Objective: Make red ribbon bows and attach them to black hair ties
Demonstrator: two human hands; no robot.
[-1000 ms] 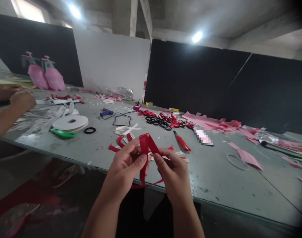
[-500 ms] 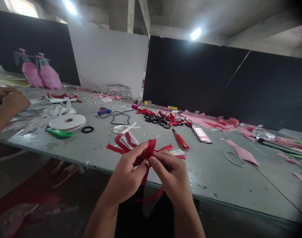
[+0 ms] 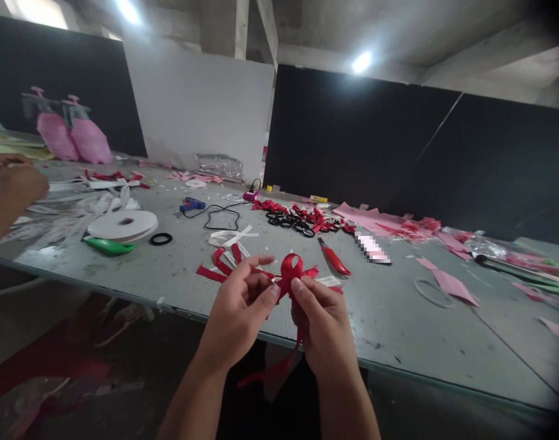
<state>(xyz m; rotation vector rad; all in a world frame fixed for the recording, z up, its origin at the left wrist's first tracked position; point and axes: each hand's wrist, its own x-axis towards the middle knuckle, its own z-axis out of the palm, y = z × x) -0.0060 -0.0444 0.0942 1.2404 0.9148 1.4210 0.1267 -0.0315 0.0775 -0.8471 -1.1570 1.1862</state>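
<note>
A red ribbon [image 3: 289, 269] is bent into an upright loop between my hands, above the table's front edge; its long tail hangs below. My right hand [image 3: 322, 311] pinches the crossing of the loop between thumb and fingers. With thumb and fingertips, my left hand [image 3: 242, 311] grips the ribbon just left of that crossing, the index finger lifted. Behind the hands lie cut red ribbon strips [image 3: 210, 273] and white printed strips [image 3: 329, 281], partly covered by my fingers. A red-handled cutter [image 3: 336, 261] rests just beyond my right hand.
Black rings with red bows [image 3: 302, 220] are heaped farther back. At left are a white ribbon spool [image 3: 123, 226], a green tool [image 3: 109, 246], a black ring [image 3: 160, 239] and a blue glue gun [image 3: 192, 205]. A co-worker's hands [image 3: 18, 180] work at far left. Pink paper [image 3: 456, 287] lies right.
The red ribbon has gone from a folded upright strip to an open round loop with crossed ends. My left fingers have spread somewhat, and my right hand holds the crossing.
</note>
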